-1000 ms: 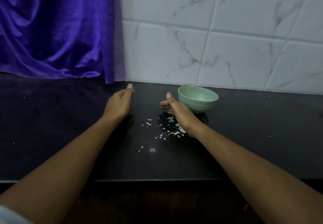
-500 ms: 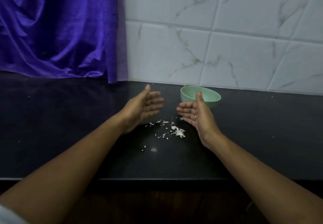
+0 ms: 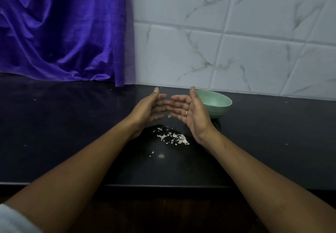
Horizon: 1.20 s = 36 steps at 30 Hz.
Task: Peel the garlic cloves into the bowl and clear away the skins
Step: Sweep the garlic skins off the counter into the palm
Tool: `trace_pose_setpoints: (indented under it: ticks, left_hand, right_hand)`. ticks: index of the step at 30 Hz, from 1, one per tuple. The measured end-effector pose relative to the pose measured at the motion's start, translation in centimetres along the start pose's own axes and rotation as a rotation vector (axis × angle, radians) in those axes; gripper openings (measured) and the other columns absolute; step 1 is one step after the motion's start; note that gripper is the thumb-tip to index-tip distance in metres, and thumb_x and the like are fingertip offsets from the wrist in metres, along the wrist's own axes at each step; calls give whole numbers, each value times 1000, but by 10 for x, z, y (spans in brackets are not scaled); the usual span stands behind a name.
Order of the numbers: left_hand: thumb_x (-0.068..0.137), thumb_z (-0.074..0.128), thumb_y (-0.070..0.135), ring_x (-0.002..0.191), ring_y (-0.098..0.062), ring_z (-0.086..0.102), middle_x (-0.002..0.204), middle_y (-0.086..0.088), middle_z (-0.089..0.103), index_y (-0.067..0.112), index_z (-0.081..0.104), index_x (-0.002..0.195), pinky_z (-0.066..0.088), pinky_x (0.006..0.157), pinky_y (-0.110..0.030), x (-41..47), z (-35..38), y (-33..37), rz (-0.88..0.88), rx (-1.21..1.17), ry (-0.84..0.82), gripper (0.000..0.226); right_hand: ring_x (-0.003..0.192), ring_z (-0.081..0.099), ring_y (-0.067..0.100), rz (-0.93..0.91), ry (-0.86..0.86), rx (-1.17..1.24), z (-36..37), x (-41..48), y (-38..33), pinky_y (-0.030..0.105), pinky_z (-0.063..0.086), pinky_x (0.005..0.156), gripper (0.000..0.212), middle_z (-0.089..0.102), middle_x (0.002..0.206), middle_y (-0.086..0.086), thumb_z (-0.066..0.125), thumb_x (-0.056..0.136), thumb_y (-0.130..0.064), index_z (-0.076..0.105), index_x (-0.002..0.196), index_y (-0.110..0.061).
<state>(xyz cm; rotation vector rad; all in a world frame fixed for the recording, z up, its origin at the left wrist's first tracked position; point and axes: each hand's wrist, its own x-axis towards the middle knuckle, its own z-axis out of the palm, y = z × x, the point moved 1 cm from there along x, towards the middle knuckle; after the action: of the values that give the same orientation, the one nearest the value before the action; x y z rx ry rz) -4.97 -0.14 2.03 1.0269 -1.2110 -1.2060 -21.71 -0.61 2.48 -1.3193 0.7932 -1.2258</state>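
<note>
Left grip (image 3: 147,107): fingers apart and relaxed, palm turned inward, nothing held, raised off the tabletop (image 3: 72,123). A purple curtain (image 3: 63,29) is hung behind at far left, not in play.

Skins (image 3: 174,138): 1 loose pile of pale flakes is spread on the tabletop below and between the 2 grips, nearer the right wrist. A few stray flakes (image 3: 152,152) are seen just toward the near edge. 1 flake (image 3: 169,116) shows between the fingertips. Whether it is falling or stuck to a finger cannot be told.

Right grip (image 3: 192,112): fingers also apart, palm faced toward the left one, nothing held. A ring (image 3: 186,113) is worn. The fingertips of the 2 grips are close; contact cannot be confirmed.

Bowl (image 3: 216,103): green, upright, just behind the right grip, near the tiled wall (image 3: 236,42). Its left rim is hidden by the thumb. No cloves can be made out in the part that shows.

Judged: peeling looks done, and skin clearing is the step in hand. Recommended:
- Both grips are lowered to the tabletop on either side of the pile.
- Palm edges are kept flat on the surface.
- Strays are collected first, then the flakes are swept together in 1 slow pass.
- Fast moves should be avoided, since the flakes are light.
- The bowl should be kept clear of the sweep.
</note>
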Motion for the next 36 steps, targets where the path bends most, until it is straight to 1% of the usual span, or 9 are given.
trace_pose_setpoints:
  ticks: [3, 6, 9, 12, 17, 23, 26, 32, 36]
  left_hand:
    - [102, 64, 40, 113, -18, 70, 128, -6, 69, 17, 54, 141, 58, 99, -40, -6, 6, -3, 100, 60, -101, 46]
    - [93, 76, 13, 90, -20, 74, 106, -8, 72, 12, 58, 131, 63, 80, -36, -10, 9, -8, 205, 204, -147, 42]
    - [97, 72, 11, 69, -19, 72, 84, -6, 76, 9, 69, 109, 60, 66, -34, -8, 3, -6, 265, 332, -102, 13]
    - [99, 68, 7, 70, -20, 74, 91, -12, 79, 5, 71, 114, 62, 69, -35, -9, -3, -6, 240, 411, -133, 15]
    - [96, 71, 6, 70, -17, 74, 79, -10, 78, 1, 74, 102, 64, 70, -28, -11, -2, -8, 234, 431, -145, 7]
    - [103, 62, 13, 79, -15, 73, 87, -12, 78, -2, 74, 111, 59, 79, -25, -11, -1, -6, 281, 337, -128, 20]
    - [100, 67, 9, 77, -14, 72, 90, -9, 77, -1, 74, 110, 59, 72, -23, -10, -3, -9, 272, 363, -139, 16]
    - [87, 84, 27, 78, -7, 70, 88, -3, 79, 18, 79, 100, 56, 72, -23, -21, 7, -6, 322, 518, -175, 16]
    - [86, 84, 11, 75, -10, 69, 83, -6, 78, 13, 76, 95, 55, 73, -27, -18, 7, -7, 307, 529, -201, 13]
  right_hand:
    - [106, 72, 33, 86, 15, 197, 2, 2, -8, 46, 57, 99, 74, 74, 110, 21, 31, 104, -66, 63, 120, -2]
    - [95, 72, 35, 152, 20, 369, 12, 3, -20, 48, 57, 94, 72, 72, 97, 22, 36, 103, -66, 63, 114, 0]
    - [90, 74, 34, 159, 6, 219, 14, 1, -24, 41, 57, 82, 72, 72, 94, 21, 33, 103, -66, 64, 110, -2]
    - [90, 77, 35, 112, 30, -7, 6, -3, -26, 44, 62, 79, 68, 74, 94, 20, 34, 105, -63, 66, 106, -2]
    - [85, 77, 29, 4, 65, -188, -19, -16, -35, 42, 58, 88, 40, 75, 88, 10, 45, 110, -41, 66, 97, -10]
    - [99, 74, 32, 32, 52, 7, -49, -32, -31, 43, 60, 95, 3, 74, 94, 14, 72, 93, -6, 70, 93, -5]
    - [102, 75, 33, 48, 49, 70, -53, -39, -25, 44, 61, 93, 16, 73, 97, 16, 63, 90, 15, 67, 94, -1]
    - [101, 73, 35, 83, 21, 248, -33, -37, -21, 52, 54, 104, 14, 72, 98, 16, 53, 104, -13, 64, 107, -4]
    - [100, 72, 37, 112, -34, 337, -19, -34, -24, 51, 56, 100, 29, 71, 96, 19, 48, 107, -27, 63, 109, -2]
